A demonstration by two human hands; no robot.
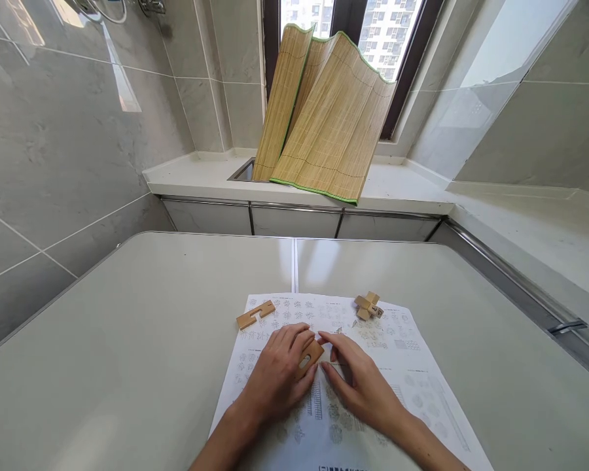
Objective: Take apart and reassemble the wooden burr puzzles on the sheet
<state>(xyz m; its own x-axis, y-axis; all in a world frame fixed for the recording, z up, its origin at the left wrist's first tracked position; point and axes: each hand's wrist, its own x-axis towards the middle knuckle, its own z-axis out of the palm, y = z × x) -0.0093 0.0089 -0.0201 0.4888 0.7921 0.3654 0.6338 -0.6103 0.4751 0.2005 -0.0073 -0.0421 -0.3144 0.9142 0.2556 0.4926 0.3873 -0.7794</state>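
My left hand (285,366) is closed around a flat wooden piece (310,355) with an oval slot, above a large printed sheet (422,366). Just to the right of that piece is my right hand (360,379), its thumb and fingers apart with nothing visible between them. A notched flat wooden piece (248,319) lies at the sheet's upper left edge. Near the upper right of the sheet sits a small assembly of crossed wooden blocks (368,306).
The sheet lies on a pale table (142,340) with a seam down its far half. Beyond it, a folded bamboo mat (334,124) leans on a white ledge (196,180) by the window. Tiled walls stand on both sides.
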